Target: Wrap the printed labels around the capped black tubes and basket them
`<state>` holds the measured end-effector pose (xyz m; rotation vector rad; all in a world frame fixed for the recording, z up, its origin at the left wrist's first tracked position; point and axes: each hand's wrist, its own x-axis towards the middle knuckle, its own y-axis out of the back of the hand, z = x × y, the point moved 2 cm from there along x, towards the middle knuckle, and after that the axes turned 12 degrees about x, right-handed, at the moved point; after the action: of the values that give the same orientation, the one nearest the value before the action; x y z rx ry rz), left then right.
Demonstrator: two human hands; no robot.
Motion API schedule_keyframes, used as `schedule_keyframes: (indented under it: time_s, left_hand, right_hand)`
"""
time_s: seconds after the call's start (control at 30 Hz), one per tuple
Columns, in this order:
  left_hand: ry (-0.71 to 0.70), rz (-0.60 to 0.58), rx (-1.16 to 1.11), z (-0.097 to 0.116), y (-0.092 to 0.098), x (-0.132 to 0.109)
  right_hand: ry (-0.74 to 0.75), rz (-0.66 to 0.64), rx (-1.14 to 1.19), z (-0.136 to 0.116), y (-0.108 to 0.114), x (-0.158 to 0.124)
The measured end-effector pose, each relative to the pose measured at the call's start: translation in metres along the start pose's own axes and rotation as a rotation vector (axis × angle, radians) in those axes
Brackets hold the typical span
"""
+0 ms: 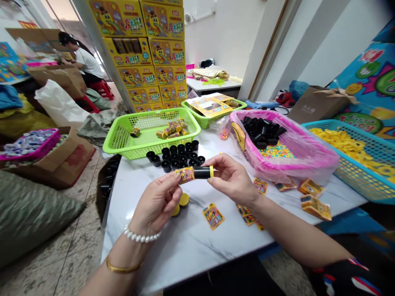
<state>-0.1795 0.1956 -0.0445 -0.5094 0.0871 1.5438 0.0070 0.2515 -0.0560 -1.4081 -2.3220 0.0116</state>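
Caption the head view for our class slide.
Left hand pinches a printed wrapper, right hand the yellow end of a black tube, above a white table.

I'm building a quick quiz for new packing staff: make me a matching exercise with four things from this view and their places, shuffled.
Things:
1. Black tube with printed wrap
2. Yellow plastic parts
3. Small coloured pellets
4. Standing black cups

Places:
A. In the pink basket
B. Grouped on the white table
C. Between the left hand and right hand
D. In the blue basket

Pairs: 1-C, 2-D, 3-A, 4-B
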Motion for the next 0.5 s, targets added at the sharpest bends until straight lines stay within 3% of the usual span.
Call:
schedule_keyframes:
  time_s: [0.13, 0.27, 0.37, 0.5]
  left_hand:
    - [0.004, 0.018, 0.015, -0.0031, -0.0011, 0.0013]
    - [-0.033, 0.064, 0.071, -0.0054, -0.0039, 0.0006]
    - [-0.028, 0.059, 0.106, -0.0056, -0.0052, -0.0004]
    - [-0.044, 0.040, 0.130, -0.0043, -0.0055, -0.0015]
  right_hand:
    - [0.031, -0.068, -0.069, -0.0044, -0.0004, -0.0013]
    - [-0.056, -0.111, 0.016, -0.0040, -0.0047, -0.0038]
    - [-0.113, -0.109, 0.103, -0.0024, -0.0072, -0.0040]
    - [-0.040, -0.054, 0.104, -0.0028, -0.0055, -0.0023]
